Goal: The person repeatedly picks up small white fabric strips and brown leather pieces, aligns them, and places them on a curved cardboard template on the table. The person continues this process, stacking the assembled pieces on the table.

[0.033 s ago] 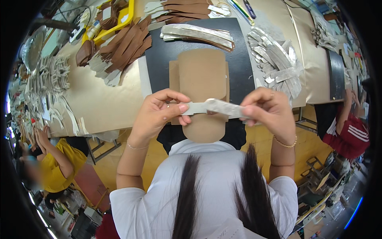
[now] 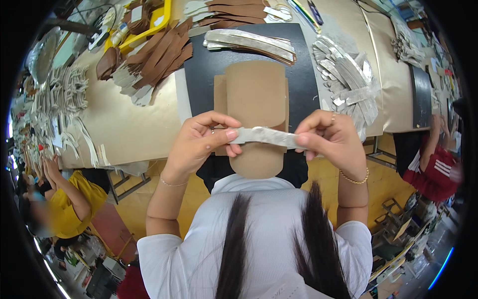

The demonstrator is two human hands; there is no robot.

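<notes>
My left hand [image 2: 206, 139] pinches the left end of a pale grey strip [image 2: 246, 134] between thumb and fingers. Its right part is covered by a mottled silvery strip [image 2: 274, 137], whose right end my right hand [image 2: 331, 137] pinches. Both strips are held level above a brown board with rounded ends [image 2: 256, 94], which overhangs the table's near edge. Whether the strips are stuck together or only lie one on the other, I cannot tell.
Beneath the brown board lies a black mat [image 2: 204, 89], with stacked silvery strips [image 2: 249, 41] on its far part. More silvery strips [image 2: 348, 74] are heaped at right. Brown leather strips [image 2: 162, 55] and a yellow tray [image 2: 162, 27] are at left. Co-workers sit on both sides.
The silvery strip's right end has moved slightly left with my right hand. It now lies more in line with the pale grey strip. My left hand has hardly moved.
</notes>
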